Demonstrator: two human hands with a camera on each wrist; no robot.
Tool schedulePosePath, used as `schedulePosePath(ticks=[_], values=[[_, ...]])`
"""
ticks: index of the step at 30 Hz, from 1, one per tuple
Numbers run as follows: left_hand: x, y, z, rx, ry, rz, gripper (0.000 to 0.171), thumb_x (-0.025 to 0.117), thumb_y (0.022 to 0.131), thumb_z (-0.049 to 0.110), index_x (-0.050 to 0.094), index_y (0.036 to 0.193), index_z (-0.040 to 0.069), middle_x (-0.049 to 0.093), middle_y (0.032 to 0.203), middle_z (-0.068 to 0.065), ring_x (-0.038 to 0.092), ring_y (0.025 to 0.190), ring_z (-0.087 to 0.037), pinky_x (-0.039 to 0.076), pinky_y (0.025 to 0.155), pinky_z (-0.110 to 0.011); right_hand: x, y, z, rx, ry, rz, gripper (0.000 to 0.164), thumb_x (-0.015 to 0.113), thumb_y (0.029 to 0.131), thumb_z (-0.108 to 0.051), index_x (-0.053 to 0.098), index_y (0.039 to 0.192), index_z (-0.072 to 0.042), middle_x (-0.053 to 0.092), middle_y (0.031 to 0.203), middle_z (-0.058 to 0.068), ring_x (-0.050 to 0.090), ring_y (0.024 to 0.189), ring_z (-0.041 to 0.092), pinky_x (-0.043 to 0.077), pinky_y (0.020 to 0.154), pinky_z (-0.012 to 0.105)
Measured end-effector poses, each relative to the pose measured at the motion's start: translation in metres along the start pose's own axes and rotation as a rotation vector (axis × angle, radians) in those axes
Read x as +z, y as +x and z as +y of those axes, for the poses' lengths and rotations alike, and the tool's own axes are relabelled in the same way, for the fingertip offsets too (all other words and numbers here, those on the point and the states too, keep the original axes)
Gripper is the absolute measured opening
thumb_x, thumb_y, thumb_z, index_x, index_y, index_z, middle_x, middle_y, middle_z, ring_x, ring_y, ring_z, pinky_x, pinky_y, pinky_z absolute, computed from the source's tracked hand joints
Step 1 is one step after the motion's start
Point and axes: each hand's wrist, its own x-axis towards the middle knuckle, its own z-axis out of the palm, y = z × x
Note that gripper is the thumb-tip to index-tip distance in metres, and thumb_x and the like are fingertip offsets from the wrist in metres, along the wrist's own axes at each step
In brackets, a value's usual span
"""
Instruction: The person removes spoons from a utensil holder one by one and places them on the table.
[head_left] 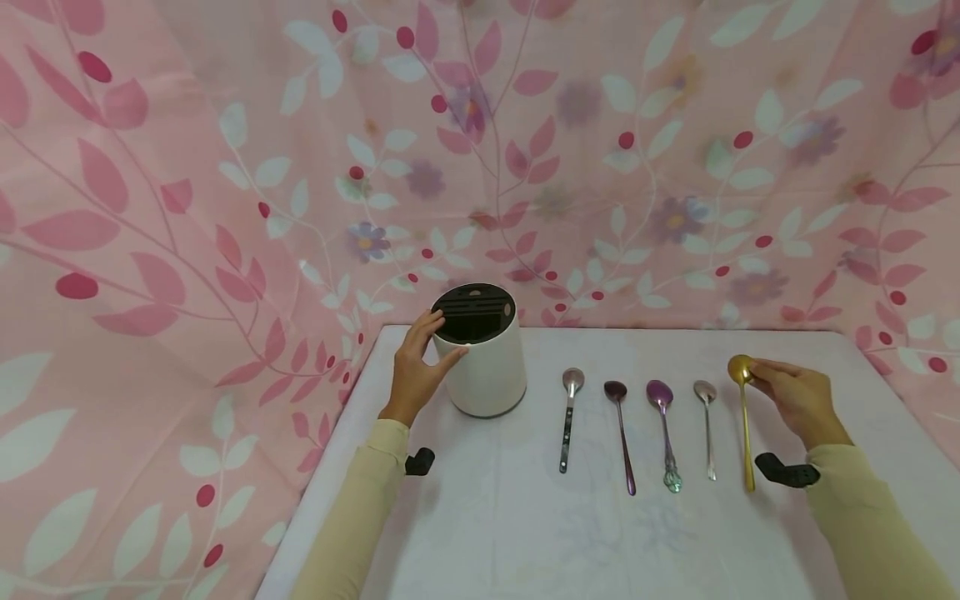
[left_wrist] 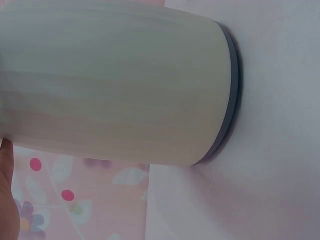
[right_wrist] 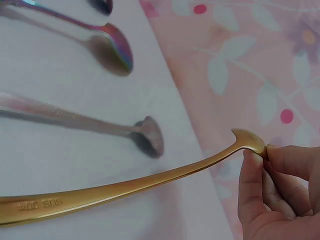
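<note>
A white cylindrical utensil holder (head_left: 486, 379) with a dark slotted top stands at the back left of the table. My left hand (head_left: 417, 367) holds its upper rim, fingers on the left side and thumb across the front; in the left wrist view part of that hand (left_wrist: 7, 195) shows at the holder's side. At the right end of a row of spoons, my right hand (head_left: 798, 396) pinches a gold spoon (head_left: 746, 429) by the edge of its bowl. In the right wrist view the gold spoon's bowl (right_wrist: 251, 141) sits between thumb and fingertips, its long handle stretching left.
Left of the gold spoon lie a small silver spoon (head_left: 707, 421), a purple spoon (head_left: 663, 421) with a greenish ornate handle end, a dark reddish spoon (head_left: 621, 429) and a black-handled spoon (head_left: 567, 417). A white cloth covers the table (head_left: 525, 533); floral fabric (head_left: 525, 167) hangs behind.
</note>
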Motion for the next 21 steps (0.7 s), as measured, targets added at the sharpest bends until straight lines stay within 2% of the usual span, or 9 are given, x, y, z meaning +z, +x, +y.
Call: schedulePosePath(ticks=[5, 11, 16, 21], values=[[0.001, -0.001, -0.003, 0.006, -0.009, 0.005, 0.065, 0.081, 0.081, 0.027, 0.055, 0.135, 0.005, 0.046, 0.147, -0.007, 0.034, 0.141, -0.018, 0.036, 0.109, -0.033, -0.012, 0.005, 0.014, 0.066, -0.029, 0.064, 0.024, 0.065, 0.089, 0.005, 0.077, 0.073, -0.009, 0.071, 0.075, -0.001, 0.070, 0.072, 0.009, 0.058, 0.070, 0.023], [0.001, 0.000, -0.002, 0.014, -0.013, 0.007, 0.065, 0.081, 0.080, 0.027, 0.055, 0.136, 0.005, 0.046, 0.147, -0.007, 0.034, 0.141, -0.019, 0.036, 0.108, -0.034, -0.019, 0.011, 0.026, 0.146, -0.120, 0.165, 0.029, 0.068, 0.089, 0.000, 0.075, 0.067, -0.017, 0.068, 0.072, -0.007, 0.067, 0.068, 0.006, 0.058, 0.066, 0.023], [0.001, 0.000, -0.003, 0.017, -0.018, 0.008, 0.065, 0.082, 0.080, 0.026, 0.055, 0.136, 0.005, 0.047, 0.146, -0.009, 0.034, 0.141, -0.019, 0.036, 0.108, -0.034, -0.021, 0.016, 0.034, 0.154, -0.159, 0.226, 0.029, 0.069, 0.087, -0.002, 0.074, 0.064, -0.019, 0.068, 0.069, -0.008, 0.065, 0.065, 0.003, 0.058, 0.061, 0.021], [0.001, -0.001, -0.003, 0.013, -0.019, 0.004, 0.065, 0.082, 0.080, 0.026, 0.055, 0.136, 0.006, 0.046, 0.147, -0.008, 0.034, 0.141, -0.020, 0.036, 0.108, -0.033, -0.021, 0.019, 0.041, 0.142, -0.193, 0.240, 0.029, 0.072, 0.086, -0.003, 0.074, 0.063, -0.019, 0.069, 0.066, -0.007, 0.066, 0.063, 0.004, 0.057, 0.059, 0.020]])
